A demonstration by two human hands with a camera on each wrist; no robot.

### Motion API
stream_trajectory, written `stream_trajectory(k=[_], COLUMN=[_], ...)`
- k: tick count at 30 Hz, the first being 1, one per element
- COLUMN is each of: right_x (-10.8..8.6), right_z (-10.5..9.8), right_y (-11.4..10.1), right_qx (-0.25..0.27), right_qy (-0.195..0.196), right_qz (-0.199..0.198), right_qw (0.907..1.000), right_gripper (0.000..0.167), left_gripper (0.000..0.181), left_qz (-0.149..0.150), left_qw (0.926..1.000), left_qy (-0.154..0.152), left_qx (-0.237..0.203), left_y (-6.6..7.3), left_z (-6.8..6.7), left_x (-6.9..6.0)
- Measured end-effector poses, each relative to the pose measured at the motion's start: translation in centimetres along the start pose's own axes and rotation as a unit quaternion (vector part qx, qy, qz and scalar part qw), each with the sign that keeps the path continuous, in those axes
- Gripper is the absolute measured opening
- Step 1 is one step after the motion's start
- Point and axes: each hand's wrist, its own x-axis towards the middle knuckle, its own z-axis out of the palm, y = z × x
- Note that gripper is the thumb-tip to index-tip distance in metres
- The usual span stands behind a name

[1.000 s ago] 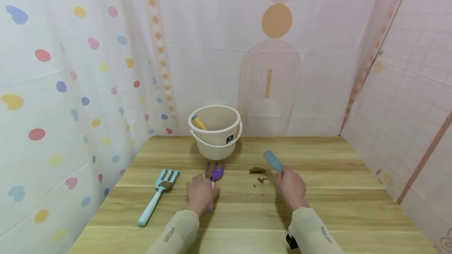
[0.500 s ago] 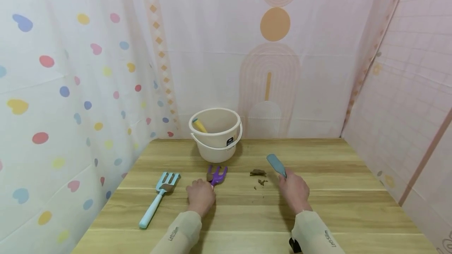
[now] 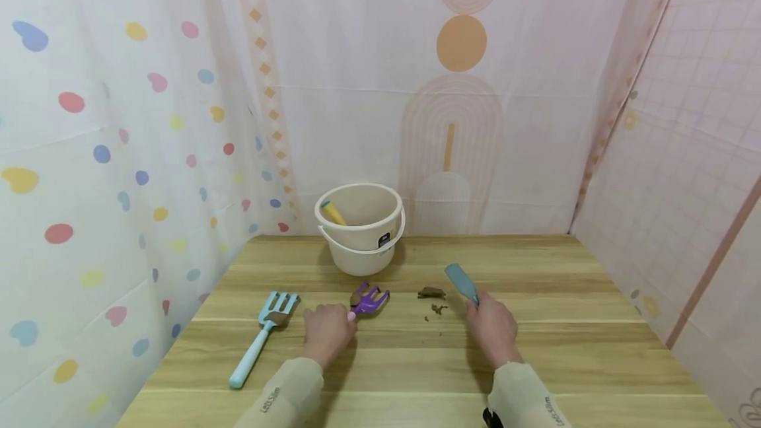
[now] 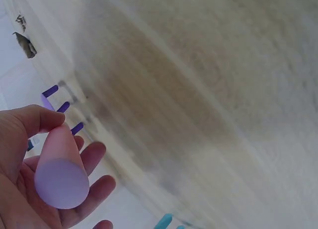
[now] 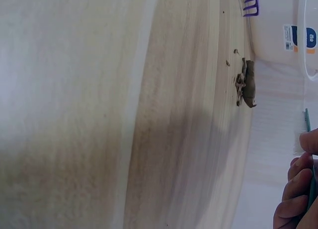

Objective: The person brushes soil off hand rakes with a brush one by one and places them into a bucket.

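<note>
My left hand [image 3: 328, 330] grips the pink handle [image 4: 60, 152] of a small purple garden rake [image 3: 370, 300], with the thumb over the top and fingers around it. Its tines face away from me, and a brown patch shows on them. Most of that handle is hidden by the hand in the head view. My right hand [image 3: 492, 330] holds a blue brush [image 3: 461, 283]; pale bristles [image 5: 300, 134] show under it in the right wrist view. Left of the brush lie a dry brown leaf [image 3: 431, 292] and brown crumbs [image 3: 438, 309] on the wooden table.
A cream bucket [image 3: 360, 257] stands at the back, its handle hanging down in front. A yellow handle [image 3: 334, 213] with a blue end leans inside it. A light-blue garden fork [image 3: 261, 339], with a brown patch on its head, lies at left. Patterned curtains surround the table [image 3: 416, 375].
The rake's tines have swung to the right as my left hand turned on its handle and shifted slightly left. My right hand keeps the brush in nearly the same spot.
</note>
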Motion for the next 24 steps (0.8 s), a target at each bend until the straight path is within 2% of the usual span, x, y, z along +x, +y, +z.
stream_trajectory(k=[8,14,18,24], right_x=[-0.6,-0.7,-0.8,-0.7], right_z=[0.4,0.9,1.0,0.8], right_y=[-0.8,-1.0,-0.9,-0.9], right_qx=[0.011,0.007,0.004,0.009], right_qy=[0.014,0.018,0.021,0.018], right_qz=[-0.019,-0.020,-0.020,-0.012], right_qw=[0.9997,0.9996,0.9996,0.9997], right_gripper=[0.014,0.016,0.024,0.015], left_gripper=[0.036,0.037,0.036,0.035], left_qz=[0.023,0.039,0.058,0.079], left_qw=[0.9996,0.9987,0.9975,0.9947], left_qy=[0.007,0.002,0.010,0.038], left_qx=[-0.018,-0.032,-0.038,-0.054], left_y=[-0.3,-0.4,0.3,1.9], left_z=[-1.2,-1.4,-1.4,-1.4], left_x=[-0.6,-1.2,-1.3,-1.1])
